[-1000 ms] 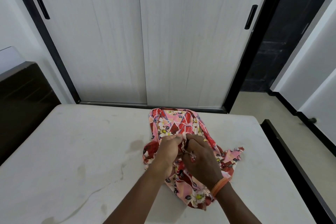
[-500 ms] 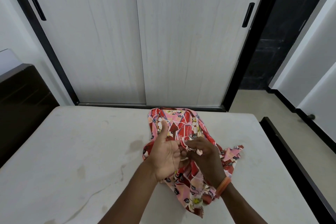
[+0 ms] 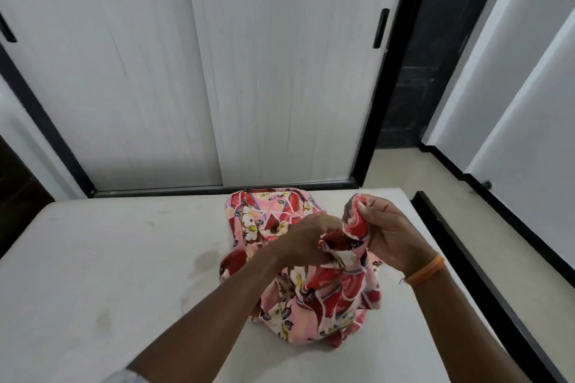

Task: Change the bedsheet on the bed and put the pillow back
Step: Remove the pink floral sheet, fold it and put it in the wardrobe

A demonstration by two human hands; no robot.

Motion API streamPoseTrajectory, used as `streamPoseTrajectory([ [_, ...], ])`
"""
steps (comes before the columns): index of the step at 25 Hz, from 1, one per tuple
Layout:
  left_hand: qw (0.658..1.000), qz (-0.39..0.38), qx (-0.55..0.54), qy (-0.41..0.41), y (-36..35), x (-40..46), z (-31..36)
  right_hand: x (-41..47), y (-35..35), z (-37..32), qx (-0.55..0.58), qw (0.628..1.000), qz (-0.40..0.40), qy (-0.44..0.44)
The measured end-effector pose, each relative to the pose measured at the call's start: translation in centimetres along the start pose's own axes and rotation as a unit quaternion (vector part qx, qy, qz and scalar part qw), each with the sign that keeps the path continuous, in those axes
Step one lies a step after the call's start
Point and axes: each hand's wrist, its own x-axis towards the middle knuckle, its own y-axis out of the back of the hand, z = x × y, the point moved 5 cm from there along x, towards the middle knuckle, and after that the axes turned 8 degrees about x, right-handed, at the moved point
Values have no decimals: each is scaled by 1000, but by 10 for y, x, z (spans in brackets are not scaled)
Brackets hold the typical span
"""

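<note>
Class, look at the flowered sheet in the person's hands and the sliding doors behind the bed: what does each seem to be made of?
Flowered sheet: thin woven cloth, probably cotton, matte; it bunches into soft folds where both hands grip it. Sliding doors: likely laminated board, pale with faint grain streaks and a smooth, dull surface.

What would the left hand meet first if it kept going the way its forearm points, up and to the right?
Probably the right hand: the left hand already grips the floral bedsheet, and the bunched fold the right hand pinches lies directly ahead. Depth between them is unclear.
</note>
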Motion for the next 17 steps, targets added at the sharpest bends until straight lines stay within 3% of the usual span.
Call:
streamPoseTrajectory([
  [2, 997, -26, -67, 28, -12, 9, 13, 2, 18, -8, -84, 995, 58, 21],
  [4, 984, 96, -88, 117, -10, 12, 16, 0, 41, -17, -202, 958, 191, 73],
  [5, 960, 177, -138, 167, -7, 8, 14, -4, 51, -19, -231, 933, 259, 93],
  [6, 932, 224, -204, 196, -6, 6, 15, -7, 57, -16, -226, 916, 314, 104],
  [7, 916, 224, -258, 209, -5, 6, 19, -9, 58, -10, -206, 908, 347, 109],
  [8, 923, 199, -271, 190, -4, 7, 24, -11, 55, -3, -178, 907, 366, 111],
  [11, 954, 174, -214, 116, 3, 1, 39, -9, 28, 10, -93, 920, 366, 102],
  [15, 923, 309, -189, 132, 38, -10, 28, 5, -24, 14, -175, 950, 248, 77],
  [17, 941, 274, -165, 113, 58, -11, 21, 10, -35, 3, -197, 957, 200, 76],
])
